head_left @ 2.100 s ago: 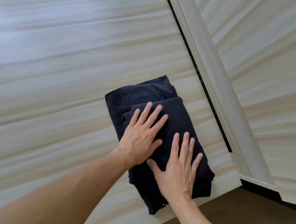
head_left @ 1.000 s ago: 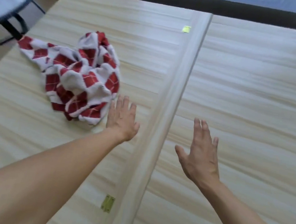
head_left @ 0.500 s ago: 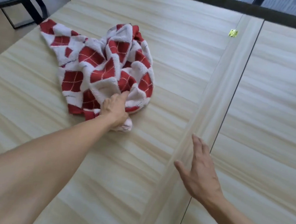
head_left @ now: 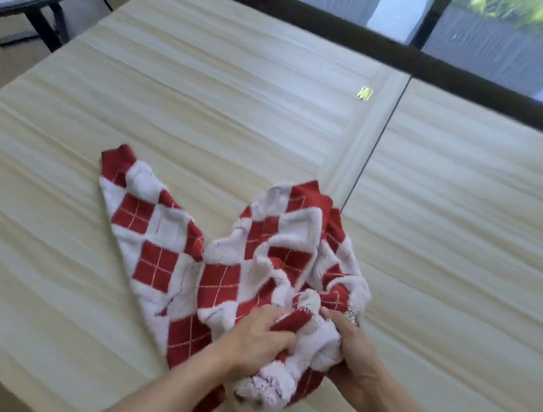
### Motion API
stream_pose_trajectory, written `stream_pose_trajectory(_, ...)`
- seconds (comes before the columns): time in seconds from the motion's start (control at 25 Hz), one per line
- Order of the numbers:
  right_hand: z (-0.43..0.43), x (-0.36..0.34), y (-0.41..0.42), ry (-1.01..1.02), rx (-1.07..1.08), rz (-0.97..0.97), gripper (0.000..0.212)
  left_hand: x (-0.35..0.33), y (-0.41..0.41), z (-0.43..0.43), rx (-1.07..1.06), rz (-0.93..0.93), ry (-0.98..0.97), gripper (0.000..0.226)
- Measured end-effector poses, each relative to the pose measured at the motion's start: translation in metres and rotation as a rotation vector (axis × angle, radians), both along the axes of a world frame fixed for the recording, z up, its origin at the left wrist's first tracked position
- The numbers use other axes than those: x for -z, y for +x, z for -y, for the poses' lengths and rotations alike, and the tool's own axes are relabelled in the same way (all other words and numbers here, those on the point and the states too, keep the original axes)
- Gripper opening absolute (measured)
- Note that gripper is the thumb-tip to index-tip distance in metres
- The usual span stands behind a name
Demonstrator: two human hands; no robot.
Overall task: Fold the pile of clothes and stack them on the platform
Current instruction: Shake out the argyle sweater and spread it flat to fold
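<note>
Where fingers (head_left: 280,340) curl, they grip sweater (head_left: 152,259).

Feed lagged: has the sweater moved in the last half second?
Yes. The sweater shifted right: earlier clear of the centre strip, now reaching it.

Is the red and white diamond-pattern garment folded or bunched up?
Bunched up, not folded. The garment lies crumpled on the platform, one long part trailing left; left hand and right hand grip its gathered near end.

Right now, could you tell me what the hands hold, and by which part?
Left hand and right hand both grip the argyle garment at its bunched near end.
</note>
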State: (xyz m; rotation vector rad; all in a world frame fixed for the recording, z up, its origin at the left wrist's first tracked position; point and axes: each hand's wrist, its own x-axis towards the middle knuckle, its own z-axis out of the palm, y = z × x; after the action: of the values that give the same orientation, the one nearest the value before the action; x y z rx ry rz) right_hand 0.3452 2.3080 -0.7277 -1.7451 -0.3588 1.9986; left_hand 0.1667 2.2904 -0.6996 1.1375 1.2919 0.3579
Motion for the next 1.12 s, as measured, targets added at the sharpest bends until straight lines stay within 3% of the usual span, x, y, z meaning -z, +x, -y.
stream_pose_trajectory(0.08, -0.006, -0.053, 0.025, 0.063, -0.016, 0.090, 0.036, -0.060, 0.014, -0.028, -0.015, -0.026, 0.136, 0.011)
stream_pose_trajectory(0.2, -0.031, -0.184, 0.056, 0.252, -0.130, 0.196, 0.032, -0.187, 0.021, -0.072, -0.154, -0.098, 0.259, 0.041)
stream_pose_trajectory(0.36, -0.033, -0.407, 0.099, 0.690, -0.459, 0.410, 0.040, -0.409, 0.040, -0.087, -0.203, -0.044, 0.297, 0.023)
stream_pose_trajectory(0.44, -0.016, -0.513, 0.121, 1.012, -0.514, 0.723, 0.069, -0.514, 0.049, -0.079, -0.256, 0.041, 0.330, 0.025)
stream_pose_trajectory(0.48, -0.002, -0.561, 0.129, 1.170, -0.490, 0.788, 0.088, -0.560, 0.054, -0.076, -0.305, 0.117, 0.345, 0.022)
stream_pose_trajectory(0.56, 0.034, -0.651, 0.134, 1.397, -0.539, 0.734, 0.108, -0.648, 0.068, -0.058, -0.325, 0.250, 0.378, 0.013)
stream_pose_trajectory(0.64, 0.058, -0.713, 0.127, 1.568, -0.601, 0.709, 0.095, -0.721, 0.090, -0.033, -0.232, 0.401, 0.414, 0.020)
stream_pose_trajectory(0.76, 0.062, -0.793, 0.123, 1.642, -0.112, 0.765, 0.015, -0.792, 0.121, 0.012, -0.074, 0.697, 0.403, 0.067)
stream_pose_trajectory(0.8, 0.060, -0.818, 0.128, 1.623, 0.005, 0.769, 0.016, -0.799, 0.132, 0.029, 0.012, 0.688, 0.494, 0.068)
stream_pose_trajectory(0.88, 0.058, -0.858, 0.141, 1.600, 0.082, 0.707, 0.033, -0.800, 0.153, 0.058, 0.076, 0.432, 0.787, 0.050)
stream_pose_trajectory(0.96, 0.064, -0.884, 0.155, 1.570, 0.121, 0.603, 0.036, -0.801, 0.171, 0.069, -0.067, 0.235, 1.000, 0.050)
stream_pose_trajectory(1.04, 0.072, -0.898, 0.170, 1.541, 0.120, 0.624, 0.033, -0.811, 0.179, 0.070, -0.268, 0.294, 1.045, 0.045)
stream_pose_trajectory(1.12, 0.080, -0.905, 0.186, 1.573, 0.020, 0.823, 0.021, -0.830, 0.181, 0.064, -0.357, 0.439, 0.971, 0.038)
